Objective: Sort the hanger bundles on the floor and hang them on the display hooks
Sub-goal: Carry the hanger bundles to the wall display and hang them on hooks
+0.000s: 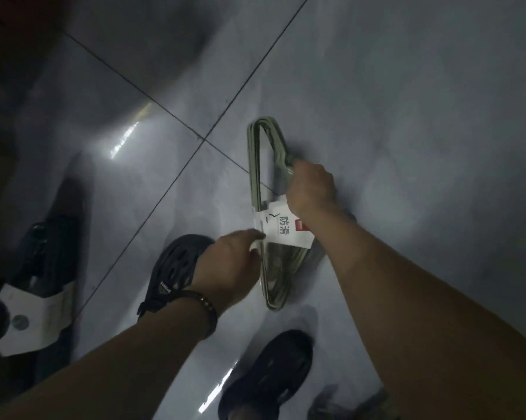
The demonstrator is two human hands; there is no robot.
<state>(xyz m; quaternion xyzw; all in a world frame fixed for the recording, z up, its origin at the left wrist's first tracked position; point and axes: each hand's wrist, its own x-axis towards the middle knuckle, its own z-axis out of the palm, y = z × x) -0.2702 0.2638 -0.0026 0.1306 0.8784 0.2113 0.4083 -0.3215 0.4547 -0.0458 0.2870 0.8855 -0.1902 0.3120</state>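
A bundle of pale green hangers [255, 165] lies over the grey tiled floor, wrapped in a white paper label [286, 230] with printed characters. My right hand [310, 189] grips the bundle at its neck, where the hooks are hidden under my fingers. My left hand [231, 265] pinches the bundle's long bar at the label's lower left edge. A second, dark bundle of hangers [40, 268] with a white paper band lies on the floor at the far left.
My two dark shoes [177, 268] [267, 377] stand on the glossy tiles just below the green bundle. A blurred greyish object [352, 404] sits at the bottom right edge. Dark furniture edges fill the upper left corner.
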